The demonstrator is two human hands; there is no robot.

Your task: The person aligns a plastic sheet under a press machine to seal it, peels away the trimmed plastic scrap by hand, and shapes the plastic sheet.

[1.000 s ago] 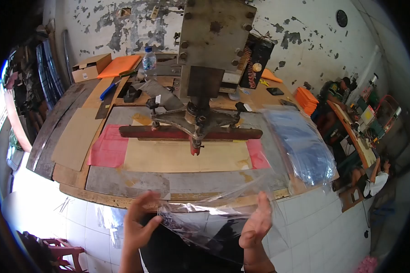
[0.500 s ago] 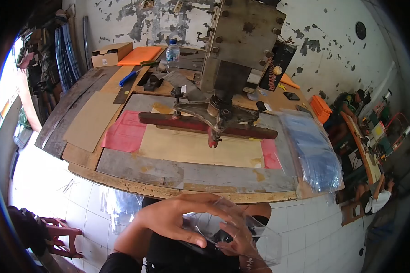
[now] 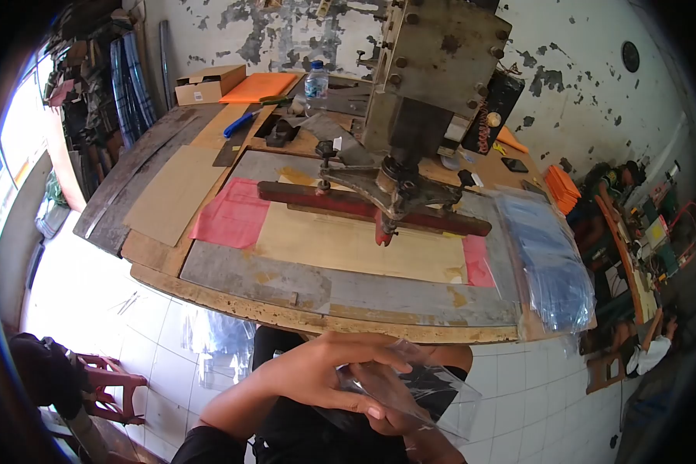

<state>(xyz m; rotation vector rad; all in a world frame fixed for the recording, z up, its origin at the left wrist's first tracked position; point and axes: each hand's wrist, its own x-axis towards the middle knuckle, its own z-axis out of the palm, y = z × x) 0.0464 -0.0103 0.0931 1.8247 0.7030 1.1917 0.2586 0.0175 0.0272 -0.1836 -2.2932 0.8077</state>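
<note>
My left hand (image 3: 329,373) is closed around one end of a clear plastic sheet (image 3: 448,390), over my lap. Beneath and to the right of it, my right hand (image 3: 390,398) grips the same sheet, its fingers partly hidden by the plastic and my left hand. The free part of the plastic sticks out to the right. In front of both hands is the bench edge, with a press (image 3: 398,182) above it. Under the red press bar lies a pale yellow board (image 3: 348,251) over pink sheets (image 3: 232,213).
A stack of clear plastic sheets (image 3: 549,259) lies at the bench's right. A brown board (image 3: 166,193), blue cutter (image 3: 241,124), bottle (image 3: 315,83) and cardboard box (image 3: 209,83) are at the left and back. Two people sit at the far right. A red stool (image 3: 112,387) stands lower left.
My hands have come together from either side, gathering the spread plastic sheet between them. The view has shifted, so the bench and press appear farther right.
</note>
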